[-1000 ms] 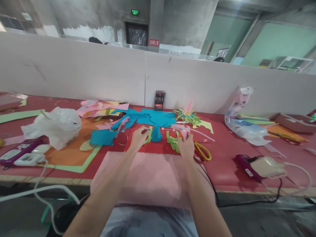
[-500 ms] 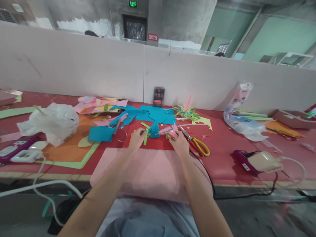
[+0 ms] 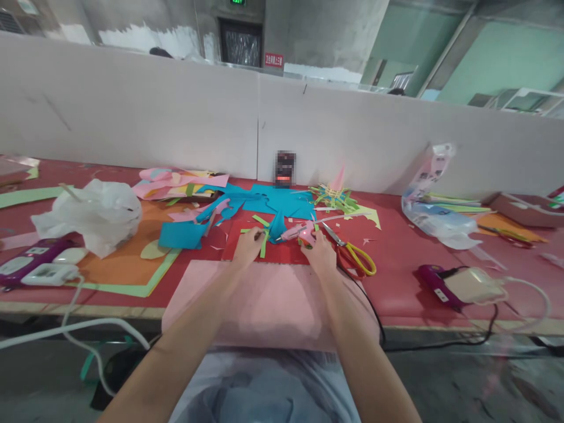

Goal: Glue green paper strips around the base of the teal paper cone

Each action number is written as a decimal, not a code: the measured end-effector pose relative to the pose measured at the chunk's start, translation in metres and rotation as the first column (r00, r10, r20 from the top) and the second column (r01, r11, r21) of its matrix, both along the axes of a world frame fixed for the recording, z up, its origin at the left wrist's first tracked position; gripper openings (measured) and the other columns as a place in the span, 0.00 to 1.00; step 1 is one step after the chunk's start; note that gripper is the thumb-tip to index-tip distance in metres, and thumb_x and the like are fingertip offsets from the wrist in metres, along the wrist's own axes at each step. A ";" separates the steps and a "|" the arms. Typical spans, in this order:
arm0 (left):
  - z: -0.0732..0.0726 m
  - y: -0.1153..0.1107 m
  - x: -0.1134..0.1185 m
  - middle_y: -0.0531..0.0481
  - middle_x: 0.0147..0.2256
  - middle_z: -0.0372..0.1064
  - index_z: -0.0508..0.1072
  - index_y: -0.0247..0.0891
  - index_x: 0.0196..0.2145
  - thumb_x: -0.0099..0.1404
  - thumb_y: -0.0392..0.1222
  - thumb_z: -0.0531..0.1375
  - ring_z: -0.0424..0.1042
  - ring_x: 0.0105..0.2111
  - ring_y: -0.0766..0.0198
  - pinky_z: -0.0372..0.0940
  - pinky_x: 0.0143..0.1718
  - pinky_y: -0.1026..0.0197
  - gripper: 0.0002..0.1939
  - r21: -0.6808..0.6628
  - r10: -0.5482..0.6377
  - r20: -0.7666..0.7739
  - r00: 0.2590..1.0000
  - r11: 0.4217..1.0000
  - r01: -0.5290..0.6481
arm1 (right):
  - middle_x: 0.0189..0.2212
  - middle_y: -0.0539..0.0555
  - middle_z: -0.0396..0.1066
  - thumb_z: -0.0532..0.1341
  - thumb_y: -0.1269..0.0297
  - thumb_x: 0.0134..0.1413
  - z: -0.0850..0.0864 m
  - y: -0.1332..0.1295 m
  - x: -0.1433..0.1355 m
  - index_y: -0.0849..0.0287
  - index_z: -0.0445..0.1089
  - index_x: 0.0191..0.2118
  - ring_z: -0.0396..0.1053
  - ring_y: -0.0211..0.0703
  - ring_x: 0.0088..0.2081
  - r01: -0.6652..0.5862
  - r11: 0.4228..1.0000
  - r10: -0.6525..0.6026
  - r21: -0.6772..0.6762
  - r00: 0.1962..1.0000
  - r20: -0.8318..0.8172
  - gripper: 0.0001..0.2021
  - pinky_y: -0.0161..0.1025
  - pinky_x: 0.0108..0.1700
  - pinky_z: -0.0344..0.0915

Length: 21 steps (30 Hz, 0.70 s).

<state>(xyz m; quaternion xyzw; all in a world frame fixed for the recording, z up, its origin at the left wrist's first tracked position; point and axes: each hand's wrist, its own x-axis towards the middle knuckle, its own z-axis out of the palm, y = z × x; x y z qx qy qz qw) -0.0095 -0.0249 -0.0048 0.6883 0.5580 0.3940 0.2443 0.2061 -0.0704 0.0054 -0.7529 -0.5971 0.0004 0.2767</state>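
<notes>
My right hand (image 3: 319,251) is closed around a pink hot glue gun (image 3: 304,232) with a small red light on it. The gun's tip points left, against or just over a cut blue paper piece (image 3: 277,226); which of the two I cannot tell. Beside that piece my left hand (image 3: 248,247) pinches a green paper strip (image 3: 264,245), its fingertips partly hidden. More green strips (image 3: 261,221) lie around the fingers. Beneath is a red sheet (image 3: 288,255). Scissors with yellow handles (image 3: 359,258) rest just right of my right hand.
Blue sheets (image 3: 259,202) and a spiky green paper piece with a pink cone (image 3: 337,191) lie behind. White plastic bag (image 3: 94,214) and purple power strip (image 3: 37,261) sit left; another power strip (image 3: 436,288) sits right. A black cord (image 3: 368,302) hangs over the pink board (image 3: 264,305).
The glue gun's tip has moved slightly left, nearer my left fingers and the blue piece. The view has tilted down a little. Both hands keep their grip.
</notes>
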 end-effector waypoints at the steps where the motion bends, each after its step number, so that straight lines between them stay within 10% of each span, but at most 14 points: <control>1: 0.000 0.000 0.000 0.47 0.37 0.76 0.72 0.39 0.34 0.62 0.41 0.53 0.74 0.38 0.60 0.65 0.40 0.63 0.08 0.001 0.001 0.002 1.000 1.000 -0.001 | 0.43 0.55 0.69 0.61 0.57 0.49 -0.001 0.000 0.000 0.54 0.61 0.45 0.68 0.47 0.43 -0.005 1.000 0.005 -0.003 1.000 0.003 0.17 0.39 0.38 0.63; 21: 0.004 -0.001 0.001 0.48 0.35 0.75 0.72 0.40 0.32 0.63 0.41 0.53 0.73 0.37 0.60 0.64 0.37 0.64 0.08 0.006 0.011 -0.051 0.999 1.000 -0.010 | 0.45 0.55 0.68 0.60 0.57 0.50 -0.004 0.002 0.004 0.54 0.62 0.45 0.68 0.45 0.41 -0.017 1.000 0.017 0.026 1.000 0.009 0.17 0.38 0.37 0.63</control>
